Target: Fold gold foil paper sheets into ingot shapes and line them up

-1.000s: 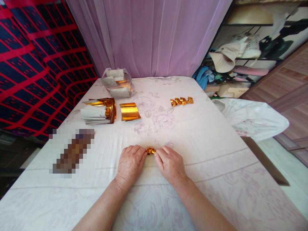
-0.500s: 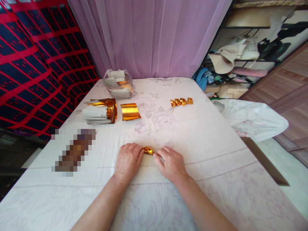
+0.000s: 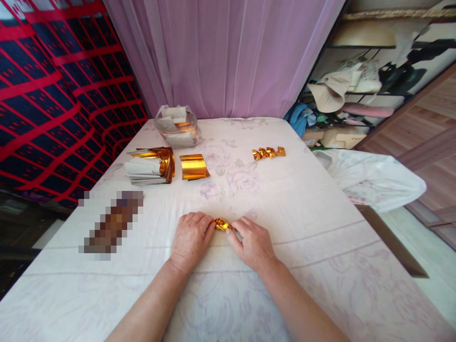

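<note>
Between my two hands, low over the tablecloth, is a small piece of crumpled gold foil (image 3: 222, 224) shaped like a wrapped candy. My left hand (image 3: 193, 236) pinches its left end, and my right hand (image 3: 252, 240) pinches its right end with thumb and forefinger. The fingertips hide both ends of the foil. Farther off on the right lie several gold foil twists (image 3: 269, 153) in a row. To the left are a flat gold foil sheet (image 3: 194, 167) and a curled stack of foil sheets (image 3: 144, 170) with pale backs.
A clear plastic bag (image 3: 177, 127) of more foil sheets stands at the table's far left. A blurred-out item (image 3: 116, 223) lies on the left side of the floral tablecloth (image 3: 302, 204). Beyond the right edge are a white bag (image 3: 381, 178) and cluttered shelves (image 3: 363, 92).
My hands stay on the foil piece, which looks slightly turned and more twisted at its right end. The view has shifted a little; the other things on the table lie as before.
</note>
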Demonstrator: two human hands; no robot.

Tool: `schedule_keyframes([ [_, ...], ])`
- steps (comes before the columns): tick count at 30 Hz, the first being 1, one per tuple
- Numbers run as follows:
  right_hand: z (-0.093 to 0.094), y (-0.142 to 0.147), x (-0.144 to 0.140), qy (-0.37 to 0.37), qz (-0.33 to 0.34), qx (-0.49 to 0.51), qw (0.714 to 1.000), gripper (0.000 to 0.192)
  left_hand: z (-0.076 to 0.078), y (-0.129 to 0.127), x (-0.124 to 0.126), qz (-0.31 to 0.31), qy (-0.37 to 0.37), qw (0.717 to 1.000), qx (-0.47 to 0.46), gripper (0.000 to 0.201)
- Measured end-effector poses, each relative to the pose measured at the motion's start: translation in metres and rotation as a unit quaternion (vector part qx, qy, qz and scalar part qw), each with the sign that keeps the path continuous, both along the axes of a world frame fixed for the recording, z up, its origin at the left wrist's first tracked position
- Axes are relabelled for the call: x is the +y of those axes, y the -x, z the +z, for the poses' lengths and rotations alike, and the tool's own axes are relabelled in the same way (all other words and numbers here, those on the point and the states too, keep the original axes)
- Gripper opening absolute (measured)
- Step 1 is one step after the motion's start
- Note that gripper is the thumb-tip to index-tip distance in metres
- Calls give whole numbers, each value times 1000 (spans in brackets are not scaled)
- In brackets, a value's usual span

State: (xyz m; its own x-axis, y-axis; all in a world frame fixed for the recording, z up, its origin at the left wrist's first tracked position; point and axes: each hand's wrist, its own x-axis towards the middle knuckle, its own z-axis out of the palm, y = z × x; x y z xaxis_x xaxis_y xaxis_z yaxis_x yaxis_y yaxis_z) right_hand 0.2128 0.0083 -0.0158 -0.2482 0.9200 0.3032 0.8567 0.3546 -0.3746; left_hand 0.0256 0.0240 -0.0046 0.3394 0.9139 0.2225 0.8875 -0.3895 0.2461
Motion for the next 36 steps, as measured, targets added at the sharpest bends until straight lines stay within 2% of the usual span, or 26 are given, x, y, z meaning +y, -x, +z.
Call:
schedule_keyframes([
  [10, -3, 4, 0, -52, -15, -49, 997, 29, -1, -10, -3, -20, 11, 1000, 18, 19],
  [16, 4, 0, 1, -6, -21, -27, 999, 22, 3, -7, 0, -7, 16, 1000, 17, 18],
  [21, 13, 1, 2, 73, -20, -43, 996, 23, 4, -5, 1, 3, 4, 1000, 24, 20],
  [25, 16, -1, 11, 120, -36, -29, 992, 28, -4, 0, 4, 11, 4, 999, -41, 20],
  [30, 15, -10, 44, 116, -157, -6, 981, 31, -13, 18, 14, 52, -7, 986, -161, 30],
  [33, 17, -14, 69, 92, -194, -8, 977, 31, -16, 30, 22, 92, 3, 967, -239, 35],
  [36, 19, -18, 95, 69, -228, -20, 971, 33, -20, 37, 31, 159, 5, 933, -323, 40],
])
